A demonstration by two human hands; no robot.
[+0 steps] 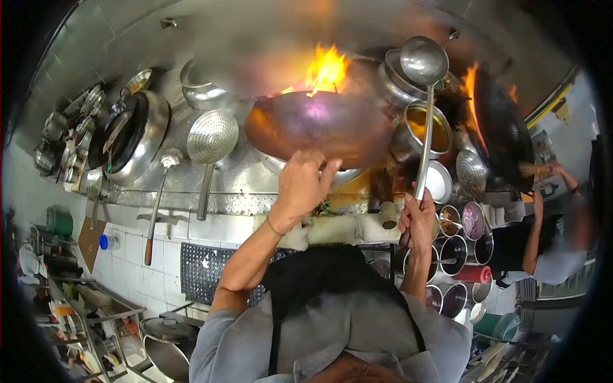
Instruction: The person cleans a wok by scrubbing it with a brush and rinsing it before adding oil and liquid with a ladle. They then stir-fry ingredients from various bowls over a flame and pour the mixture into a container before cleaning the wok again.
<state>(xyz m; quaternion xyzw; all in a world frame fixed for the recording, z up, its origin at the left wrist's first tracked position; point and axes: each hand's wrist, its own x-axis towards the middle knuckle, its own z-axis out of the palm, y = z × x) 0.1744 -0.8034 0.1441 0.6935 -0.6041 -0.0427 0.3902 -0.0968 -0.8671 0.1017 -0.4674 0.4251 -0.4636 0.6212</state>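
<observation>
My left hand (304, 182) is closed at the near rim of a large dark wok (319, 131), which is tilted over the stove with flames rising behind it. What lies inside the wok is hidden. Wrapped round the handle of a long ladle (424, 60), my right hand (417, 217) is to the right of the wok. The ladle's round bowl is raised at the upper right, above a metal pot. A perforated skimmer (213, 137) lies left of the wok, and a bamboo brush (387, 207) stands between my hands.
A pot of orange liquid (437, 127) and a white bowl (438, 182) are right of the ladle. Several containers (453, 252) line the right side. A co-worker (555, 236) at far right handles another flaming wok (501, 127). Stacked pans (147, 137) stand left.
</observation>
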